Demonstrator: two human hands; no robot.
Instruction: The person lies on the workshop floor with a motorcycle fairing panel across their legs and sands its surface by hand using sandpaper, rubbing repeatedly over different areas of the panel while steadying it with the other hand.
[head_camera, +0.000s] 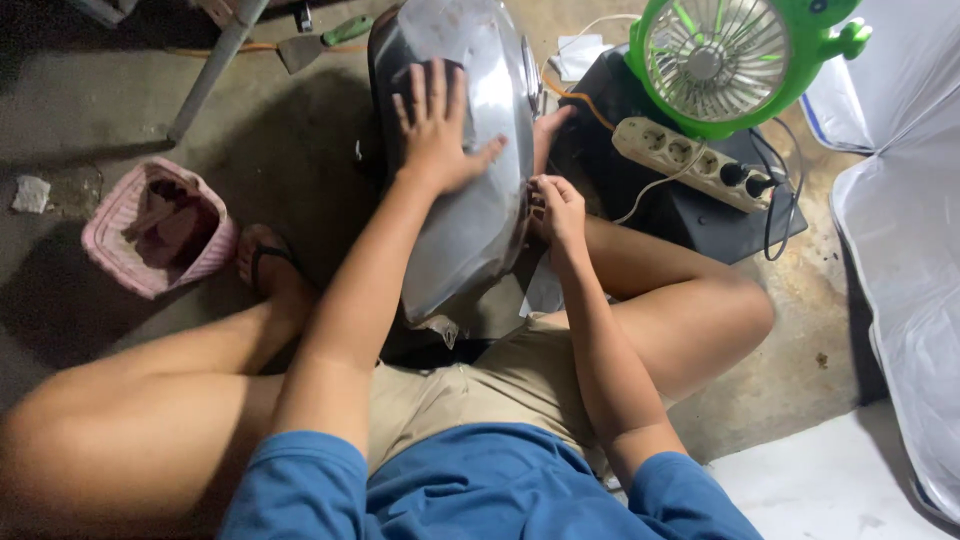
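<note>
A smooth, rounded grey metal shell (470, 190), glossy and curved, stands tilted at the upper middle of the frame between the person's knees. The left hand (437, 130) lies flat on it, fingers spread. The right hand (558, 208) pinches its right rim, fingers curled; I cannot tell what they hold. A green plastic fan (720, 60) and white power strip (690, 160) crowd the upper right; a pink woven basket (155, 228) sits left on rough concrete floor (290, 150).

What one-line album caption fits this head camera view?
Seated on the floor, left hand flat on a large grey metal shell, right hand at its edge, green fan nearby.
</note>
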